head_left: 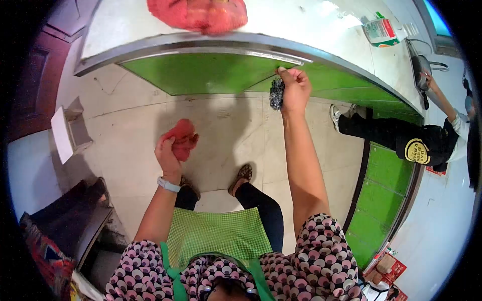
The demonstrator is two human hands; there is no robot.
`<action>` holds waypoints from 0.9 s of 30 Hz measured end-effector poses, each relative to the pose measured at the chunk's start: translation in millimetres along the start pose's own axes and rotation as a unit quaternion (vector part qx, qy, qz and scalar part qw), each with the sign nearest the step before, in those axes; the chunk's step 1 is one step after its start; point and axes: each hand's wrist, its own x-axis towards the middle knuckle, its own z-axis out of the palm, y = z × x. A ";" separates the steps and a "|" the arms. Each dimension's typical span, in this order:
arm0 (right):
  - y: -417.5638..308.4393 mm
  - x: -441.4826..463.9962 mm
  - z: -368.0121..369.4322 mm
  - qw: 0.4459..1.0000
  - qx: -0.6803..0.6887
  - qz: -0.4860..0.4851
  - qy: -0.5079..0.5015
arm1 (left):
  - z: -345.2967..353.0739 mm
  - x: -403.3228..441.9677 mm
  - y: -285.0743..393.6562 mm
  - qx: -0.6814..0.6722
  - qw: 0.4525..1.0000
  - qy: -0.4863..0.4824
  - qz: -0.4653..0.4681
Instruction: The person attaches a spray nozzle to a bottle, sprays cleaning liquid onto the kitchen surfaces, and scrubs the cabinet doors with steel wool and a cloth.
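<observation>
Scouring pad (pixel 276 94), dark with silvery glints, bunched: held in the right hand (pixel 295 91), against the palm side, in front of a green cabinet (pixel 201 72), beneath the near edge of the bench (pixel 321 25). Right hand partly curled, thumb and forefinger brought together at the metal strip (pixel 281 56) along the cabinet's top; contact with the strip cannot be told.

Red cloth (pixel 185 140), crumpled, darker patches: pinched between thumb and fingers of the left hand (pixel 169 156), hanging over the tiled floor (pixel 226 125), well apart from the pad. Pale band (pixel 168 184) at the left wrist.

Second red cloth (pixel 201 14), larger, heaped: on the bench, at its near edge, left part.

Bottle (pixel 384 32), red and green label: on the bench, toward its right end; whether upright or lying, unclear.

Dark pan (pixel 420 65): at the bench's right end, another person's hand (pixel 428 81) at it.

White open box (pixel 68 129): floor, far left, near the wall.
</observation>
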 end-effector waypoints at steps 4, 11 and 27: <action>1.7 1.5 -1.3 0.998 0.002 -0.059 -0.004 | 1.1 3.9 -32.8 -0.013 0.999 0.041 -0.023; 14.5 13.9 -9.8 0.964 -0.026 -0.264 0.011 | -34.0 37.8 -92.2 -0.016 0.999 -0.017 -0.044; 165.6 -0.3 -4.1 0.769 0.497 0.401 -0.005 | -1.7 95.8 -94.0 -0.358 0.897 -0.159 -0.203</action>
